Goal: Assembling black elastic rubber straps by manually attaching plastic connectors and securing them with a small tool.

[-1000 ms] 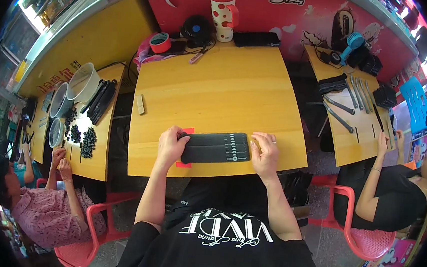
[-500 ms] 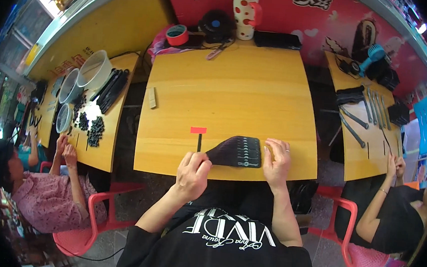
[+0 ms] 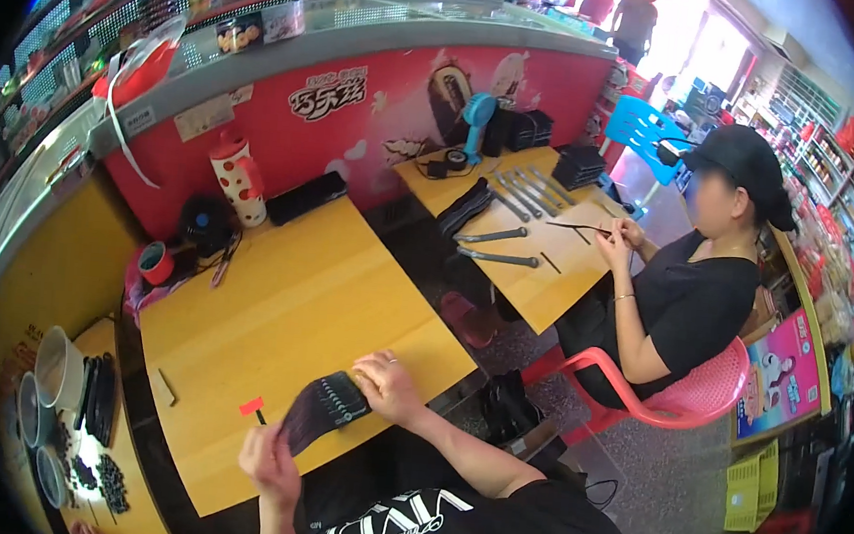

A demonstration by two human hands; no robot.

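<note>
Head view has the person's left hand (image 3: 271, 459) pinching, its grip on the bunched end of a dark pouch (image 3: 318, 414) by the near edge of the table (image 3: 272, 330). The right hand (image 3: 389, 390) is at the pouch's other end; from where I stand, I can't tell whether that grip is closed. A red patch (image 3: 251, 407) lies just beyond the left hand.

The pouch (image 3: 313, 417) is at the table's (image 3: 282, 321) near edge, the fan (image 3: 206, 222) left of the tumbler (image 3: 243, 198) at the far edge.
</note>
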